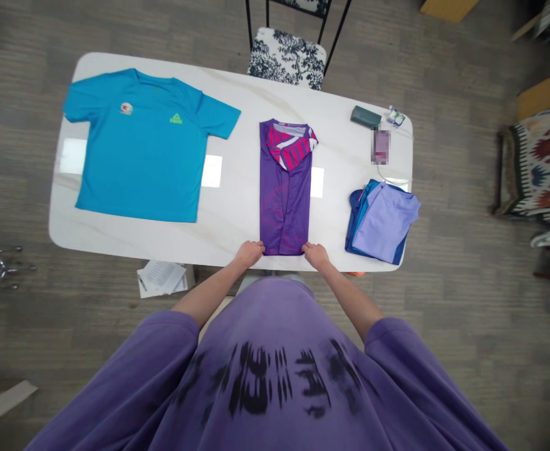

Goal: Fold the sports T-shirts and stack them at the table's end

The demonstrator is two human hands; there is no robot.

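A purple shirt (284,207) with a pink-and-white striped collar lies on the table in front of me, its sides folded inward into a long narrow strip. At its near left corner, my left hand (250,253) is closed, pinching the hem. My right hand (316,255) pinches the near right corner in the same way. Both hands rest close to the table's front edge. To the left, a blue T-shirt (146,156) with a green logo is spread out flat. A stack of folded clothes with a lavender shirt (388,219) on top sits at the right.
The white table (237,207) has a dark green case (366,117), a small packet (396,117) and a blurred phone-like item (381,147) at its far right. A patterned chair (287,59) stands behind it. Papers (162,277) lie in a box below the front edge.
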